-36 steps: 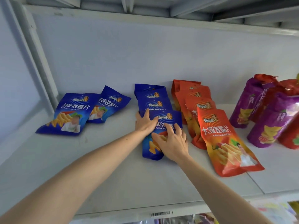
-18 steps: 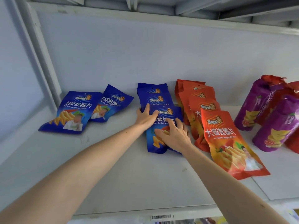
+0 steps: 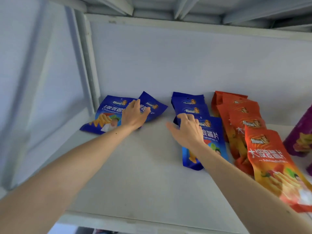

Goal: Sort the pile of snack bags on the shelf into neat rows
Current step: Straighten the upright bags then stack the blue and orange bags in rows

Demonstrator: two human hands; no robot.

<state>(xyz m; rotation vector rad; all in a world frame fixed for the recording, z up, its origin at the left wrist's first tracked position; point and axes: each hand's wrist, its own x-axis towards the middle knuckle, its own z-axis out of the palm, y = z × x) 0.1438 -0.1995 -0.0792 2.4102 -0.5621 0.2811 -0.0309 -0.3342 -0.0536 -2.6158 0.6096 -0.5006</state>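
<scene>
Blue loose bags (image 3: 152, 107) lie under left hand (image 3: 133, 115)'s spread fingers; right hand (image 3: 187, 130), relaxed, steadies blue row (image 3: 194, 105); next, gather them over

blue snack bags (image 3: 195, 107) overlapping, orange row (image 3: 249, 125) alongside

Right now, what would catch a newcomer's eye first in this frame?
Two bare arms reach onto the white shelf. The left hand lies on two loose blue snack bags at the back left, and the right hand rests on the overlapping blue row in the middle. Just right of that runs a bright orange row, with purple bags at the right edge.
</scene>
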